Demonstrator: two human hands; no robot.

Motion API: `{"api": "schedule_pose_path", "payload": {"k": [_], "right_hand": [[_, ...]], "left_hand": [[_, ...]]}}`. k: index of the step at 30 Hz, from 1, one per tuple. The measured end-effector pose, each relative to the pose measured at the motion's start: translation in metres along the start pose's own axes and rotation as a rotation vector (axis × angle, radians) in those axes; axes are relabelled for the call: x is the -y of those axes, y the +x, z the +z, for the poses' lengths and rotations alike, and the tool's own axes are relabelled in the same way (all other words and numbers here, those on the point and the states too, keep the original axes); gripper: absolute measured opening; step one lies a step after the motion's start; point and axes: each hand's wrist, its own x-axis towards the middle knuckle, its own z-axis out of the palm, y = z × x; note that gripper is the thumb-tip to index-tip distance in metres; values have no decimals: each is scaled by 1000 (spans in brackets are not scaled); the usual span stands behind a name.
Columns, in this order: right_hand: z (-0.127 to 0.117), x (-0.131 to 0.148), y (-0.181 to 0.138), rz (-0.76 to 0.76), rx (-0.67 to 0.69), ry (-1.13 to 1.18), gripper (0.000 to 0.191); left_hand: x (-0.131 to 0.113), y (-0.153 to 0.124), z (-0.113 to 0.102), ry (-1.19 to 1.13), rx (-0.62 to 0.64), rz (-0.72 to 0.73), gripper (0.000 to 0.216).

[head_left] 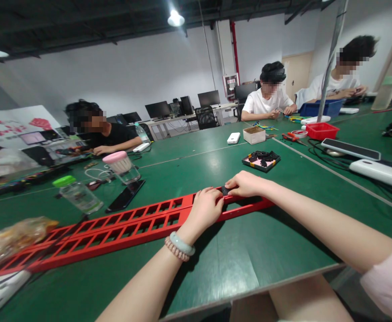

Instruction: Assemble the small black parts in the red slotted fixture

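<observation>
Bright red frame (183,216), plain black part (225,191), deep green tabletop (283,250).

From the left grip (206,203) and right grip (246,182), bare counter (196,165) afforded passage toward 12 o'clock. A parts tray (254,167) obstructed 2 o'clock, the red frame (184,217) 8 to 9, and a pink-lidded jar (121,167) 10. Clearance existed at 6.

Our single view came from the wearer's head, above and behind the hands (206,204), and faced forward and down over the green surface (191,167). We sat close enough for both forearms (149,279) to stretch from our near side to the hands; beyond them, we saw widely, up to the far wall (142,67) and dark ceiling (71,22).
</observation>
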Motion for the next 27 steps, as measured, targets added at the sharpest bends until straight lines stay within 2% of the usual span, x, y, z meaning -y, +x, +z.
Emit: {"api": "schedule_pose_path", "payload": {"k": [14, 27], "right_hand": [[-1, 0, 1, -23, -33, -13, 24], [3, -4, 3, -81, -13, -64, 32]], "left_hand": [[-2, 1, -5, -46, 10, -55, 19], [-4, 1, -7, -35, 4, -41, 20]]}}
